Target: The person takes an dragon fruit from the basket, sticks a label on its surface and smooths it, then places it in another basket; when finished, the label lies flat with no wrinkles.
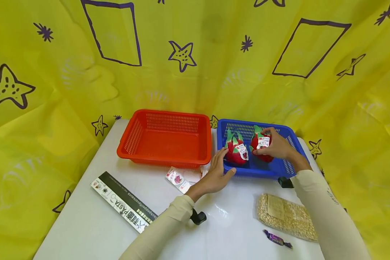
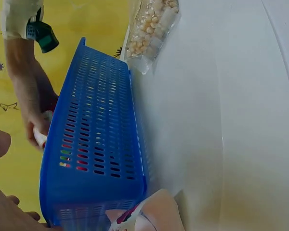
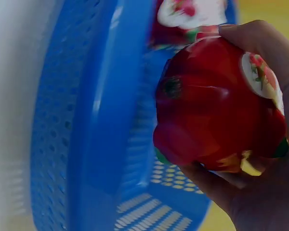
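My right hand (image 1: 281, 146) grips a red dragon fruit (image 3: 207, 101) with green tips and a white label, over the right half of the blue basket (image 1: 279, 175). Thumb and fingers reach round its sides in the right wrist view. A second labelled dragon fruit (image 1: 234, 156) lies in the basket's left half. Beside it, my left hand (image 1: 212, 177) is at the basket's front left corner, fingers extended and thumb spread apart. In the left wrist view its fingertips (image 2: 32, 215) are by the rim; whether they touch the fruit I cannot tell.
Left of the blue basket stands a red basket (image 1: 172, 144). In front lie a printed card with a dragon fruit picture (image 1: 177, 178) and a long pasta box (image 1: 123, 202). A clear bag of beige beans (image 1: 287, 216) and a purple-wrapped candy (image 1: 277, 238) lie front right.
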Available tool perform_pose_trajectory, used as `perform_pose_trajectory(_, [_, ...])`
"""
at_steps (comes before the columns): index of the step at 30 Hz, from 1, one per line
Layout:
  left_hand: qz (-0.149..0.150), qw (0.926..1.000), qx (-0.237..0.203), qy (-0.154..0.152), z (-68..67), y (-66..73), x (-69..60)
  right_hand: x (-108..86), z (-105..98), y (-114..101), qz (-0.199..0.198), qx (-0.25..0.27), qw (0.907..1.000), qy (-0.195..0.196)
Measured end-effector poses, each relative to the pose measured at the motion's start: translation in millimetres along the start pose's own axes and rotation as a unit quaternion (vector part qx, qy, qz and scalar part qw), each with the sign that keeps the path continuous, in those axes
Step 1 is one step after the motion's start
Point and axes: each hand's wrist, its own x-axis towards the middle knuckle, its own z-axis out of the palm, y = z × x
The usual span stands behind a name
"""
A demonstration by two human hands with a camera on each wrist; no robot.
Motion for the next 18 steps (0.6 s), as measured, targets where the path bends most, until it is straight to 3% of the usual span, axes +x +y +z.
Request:
perform_pose_trajectory(3, [-0.01,0.9999,0.002,-0.004,-3.4,-0.8,-0.7,11.5,8,8,0.01,-0.005,0.9998,-0.016])
perform_pose_trajectory(7, [-0.009,0.9999,0.0,-0.009,-3.1,-3.3,-4.1,9.5,18,19,0.035,-0.006,0.9989,-0.029])
perform_pose_trajectory(18, [0.01,0.9994,0.019,-0.026,-4.0,-9.8,-5.1,4.4,25,32,0.056,0.05,0.9972,-0.005])
